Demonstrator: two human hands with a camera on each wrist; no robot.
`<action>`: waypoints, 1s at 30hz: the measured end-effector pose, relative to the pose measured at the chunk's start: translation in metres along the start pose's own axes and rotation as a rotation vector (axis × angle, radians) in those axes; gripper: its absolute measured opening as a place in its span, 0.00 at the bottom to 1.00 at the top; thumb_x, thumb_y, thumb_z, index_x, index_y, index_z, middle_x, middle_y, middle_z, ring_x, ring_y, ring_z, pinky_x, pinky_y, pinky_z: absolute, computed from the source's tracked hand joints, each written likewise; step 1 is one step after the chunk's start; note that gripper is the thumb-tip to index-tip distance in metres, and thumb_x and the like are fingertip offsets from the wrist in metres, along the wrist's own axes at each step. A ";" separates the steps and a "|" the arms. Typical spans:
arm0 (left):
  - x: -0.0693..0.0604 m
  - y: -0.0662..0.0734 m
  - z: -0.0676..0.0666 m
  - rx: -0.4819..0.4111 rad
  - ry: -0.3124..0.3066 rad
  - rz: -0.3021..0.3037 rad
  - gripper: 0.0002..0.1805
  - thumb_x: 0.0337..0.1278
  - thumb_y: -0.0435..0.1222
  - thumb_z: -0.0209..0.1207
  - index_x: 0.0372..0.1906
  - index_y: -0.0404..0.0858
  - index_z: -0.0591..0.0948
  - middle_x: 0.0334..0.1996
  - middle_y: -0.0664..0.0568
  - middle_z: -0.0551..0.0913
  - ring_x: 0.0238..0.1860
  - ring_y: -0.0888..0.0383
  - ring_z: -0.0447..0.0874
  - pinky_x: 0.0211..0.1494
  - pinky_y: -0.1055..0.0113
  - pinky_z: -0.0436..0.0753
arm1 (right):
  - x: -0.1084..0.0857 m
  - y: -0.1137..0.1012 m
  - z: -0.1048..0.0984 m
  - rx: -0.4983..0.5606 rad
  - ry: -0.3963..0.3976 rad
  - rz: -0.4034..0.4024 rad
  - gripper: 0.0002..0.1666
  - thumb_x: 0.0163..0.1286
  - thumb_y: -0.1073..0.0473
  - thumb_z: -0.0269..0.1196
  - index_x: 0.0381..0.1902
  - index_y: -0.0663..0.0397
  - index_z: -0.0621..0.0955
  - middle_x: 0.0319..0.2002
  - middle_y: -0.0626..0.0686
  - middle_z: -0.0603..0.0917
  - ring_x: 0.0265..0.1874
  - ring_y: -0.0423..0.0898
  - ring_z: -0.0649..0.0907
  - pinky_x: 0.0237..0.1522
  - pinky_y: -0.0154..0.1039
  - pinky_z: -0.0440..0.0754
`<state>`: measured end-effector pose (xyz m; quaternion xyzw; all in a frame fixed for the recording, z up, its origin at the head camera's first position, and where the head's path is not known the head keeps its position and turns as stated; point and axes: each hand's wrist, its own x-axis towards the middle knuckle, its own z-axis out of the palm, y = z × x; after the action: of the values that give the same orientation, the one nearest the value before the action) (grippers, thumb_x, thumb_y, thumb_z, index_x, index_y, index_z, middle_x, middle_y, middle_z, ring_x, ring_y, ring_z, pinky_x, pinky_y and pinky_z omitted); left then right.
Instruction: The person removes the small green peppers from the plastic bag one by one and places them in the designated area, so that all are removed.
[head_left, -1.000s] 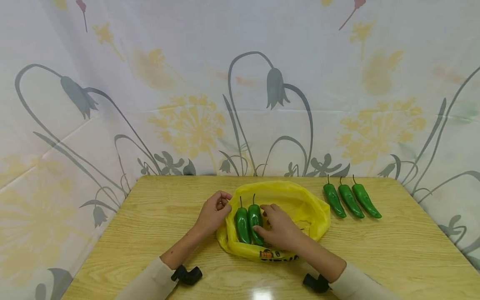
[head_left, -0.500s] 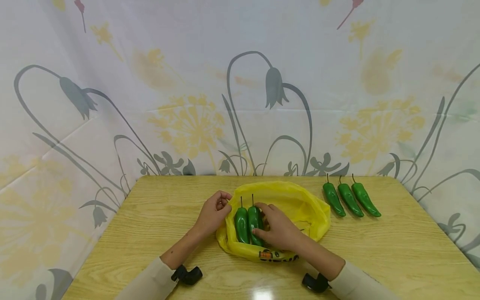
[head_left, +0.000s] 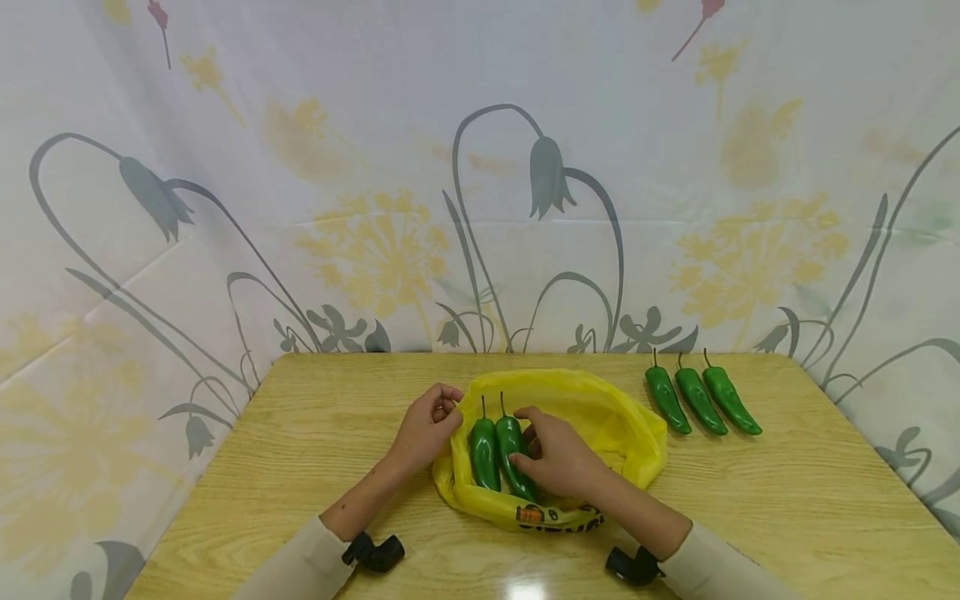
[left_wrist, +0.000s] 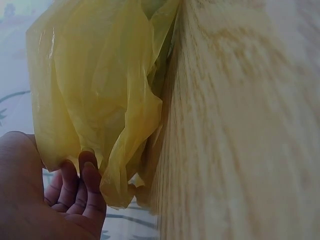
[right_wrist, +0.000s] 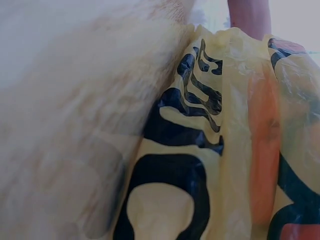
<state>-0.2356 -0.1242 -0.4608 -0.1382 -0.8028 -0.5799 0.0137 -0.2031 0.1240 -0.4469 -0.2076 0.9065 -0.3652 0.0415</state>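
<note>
A yellow plastic bag (head_left: 566, 387) lies with its mouth spread wide on the table. Inside, at its left, are two glossy green chili peppers side by side, stems away from me: the left pepper (head_left: 484, 454) and the right pepper (head_left: 513, 450). My left hand (head_left: 426, 425) pinches the bag's left rim; the left wrist view shows the thin plastic (left_wrist: 100, 90) against its curled fingers. My right hand (head_left: 558, 454) reaches in over the near rim and holds the right pepper, thumb on its front and fingers along its right side. The right wrist view shows only the bag's printed side (right_wrist: 185, 130), not the fingers.
Three more green chili peppers (head_left: 701, 402) lie in a row at the table's back right, just beyond the bag. The wood-grain table (head_left: 330, 400) ends at a flower-printed cloth (head_left: 375, 167) behind. Black wrist mounts (head_left: 372, 552) stick out from both sleeves.
The right pepper has shifted slightly nearer to me and its lower end leans further right. The bag's right side and near rim have moved outward a little. The left hand keeps its place.
</note>
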 end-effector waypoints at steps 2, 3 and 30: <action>0.000 0.001 0.000 0.001 0.001 0.001 0.11 0.70 0.28 0.56 0.53 0.35 0.81 0.35 0.49 0.78 0.26 0.62 0.69 0.32 0.70 0.71 | -0.001 0.001 0.000 0.017 -0.007 0.008 0.35 0.70 0.59 0.72 0.70 0.65 0.74 0.41 0.52 0.85 0.38 0.44 0.84 0.38 0.42 0.84; 0.000 0.001 0.000 -0.001 0.001 0.002 0.11 0.70 0.28 0.56 0.53 0.35 0.81 0.35 0.49 0.78 0.26 0.62 0.69 0.32 0.70 0.71 | -0.001 0.001 0.000 0.024 -0.012 0.010 0.34 0.71 0.59 0.72 0.70 0.65 0.74 0.41 0.52 0.85 0.39 0.44 0.84 0.39 0.42 0.84; 0.001 -0.002 -0.001 -0.012 0.019 0.033 0.11 0.69 0.29 0.57 0.52 0.33 0.80 0.36 0.48 0.78 0.28 0.61 0.70 0.31 0.71 0.71 | -0.010 -0.012 -0.031 0.068 -0.014 0.028 0.32 0.71 0.59 0.71 0.70 0.57 0.75 0.45 0.50 0.83 0.39 0.43 0.82 0.40 0.39 0.84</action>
<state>-0.2368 -0.1253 -0.4618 -0.1461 -0.7968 -0.5855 0.0303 -0.1968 0.1402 -0.4164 -0.1958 0.8961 -0.3938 0.0602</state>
